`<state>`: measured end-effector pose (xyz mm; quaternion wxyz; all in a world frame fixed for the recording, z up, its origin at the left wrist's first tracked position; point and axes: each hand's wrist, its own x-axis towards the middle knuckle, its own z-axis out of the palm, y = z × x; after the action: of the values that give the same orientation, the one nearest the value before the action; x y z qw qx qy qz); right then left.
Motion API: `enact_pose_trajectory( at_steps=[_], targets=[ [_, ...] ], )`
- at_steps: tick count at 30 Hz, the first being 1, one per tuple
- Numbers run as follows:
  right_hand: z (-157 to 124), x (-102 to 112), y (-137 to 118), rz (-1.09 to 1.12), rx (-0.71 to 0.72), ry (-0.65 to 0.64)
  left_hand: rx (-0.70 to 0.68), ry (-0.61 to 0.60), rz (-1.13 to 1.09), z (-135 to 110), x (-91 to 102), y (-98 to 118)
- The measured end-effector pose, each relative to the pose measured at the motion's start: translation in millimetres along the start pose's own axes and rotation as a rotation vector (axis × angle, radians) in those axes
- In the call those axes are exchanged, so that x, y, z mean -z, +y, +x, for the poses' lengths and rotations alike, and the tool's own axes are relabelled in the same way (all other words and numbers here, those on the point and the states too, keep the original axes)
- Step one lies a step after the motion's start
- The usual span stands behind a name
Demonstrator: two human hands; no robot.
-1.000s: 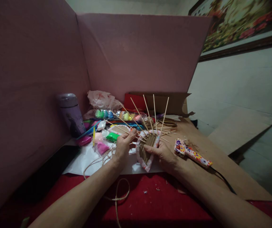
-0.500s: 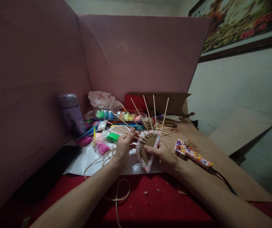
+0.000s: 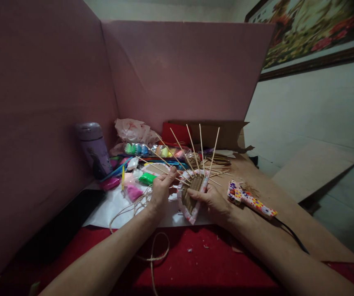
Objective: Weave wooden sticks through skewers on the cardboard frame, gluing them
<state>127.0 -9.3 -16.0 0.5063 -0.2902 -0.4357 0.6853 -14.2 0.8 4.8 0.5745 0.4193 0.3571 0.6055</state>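
Note:
A corrugated cardboard piece [image 3: 192, 197] with a pale patterned rim is gripped at its right side by my right hand [image 3: 212, 199], the thumb lying across its face. Several thin wooden sticks [image 3: 191, 144] fan up and out from its curved edge. Just left of it, my left hand [image 3: 164, 185] pinches one of the lower-left sticks between thumb and fingers. Behind my left hand lies a second cardboard piece [image 3: 156, 169] with a similar rim. Loose twine [image 3: 133, 205] trails beneath my left forearm.
A flower-patterned glue gun [image 3: 251, 200] with a black cord lies on the brown board at right. Bagged coloured clay [image 3: 147, 178], loose sticks [image 3: 220, 168] and a purple flask [image 3: 93, 150] stand or lie behind. Pink panels [image 3: 183, 70] enclose the left and back. Red cloth [image 3: 201, 263] covers the front.
Almost nothing differs. Both hands keep their hold on the cardboard piece and stick, with only a very slight shift of the left fingers.

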Motion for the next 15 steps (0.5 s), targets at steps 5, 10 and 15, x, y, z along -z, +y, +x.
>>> enact_pose_trajectory(
  at_steps=[5, 10, 15],
  targets=[
    [0.2, 0.9, 0.1, -0.012, 0.011, 0.000, -0.012, 0.016, -0.028, -0.5, -0.6, 0.4],
    [-0.3, 0.8, -1.0, 0.007, 0.014, -0.006, -0.039, 0.051, -0.024, -0.3, 0.4, 0.1],
    [-0.9, -1.6, -2.4, 0.013, 0.002, 0.029, -0.056, 0.060, -0.009, 0.8, 1.0, -0.9]
  ],
)
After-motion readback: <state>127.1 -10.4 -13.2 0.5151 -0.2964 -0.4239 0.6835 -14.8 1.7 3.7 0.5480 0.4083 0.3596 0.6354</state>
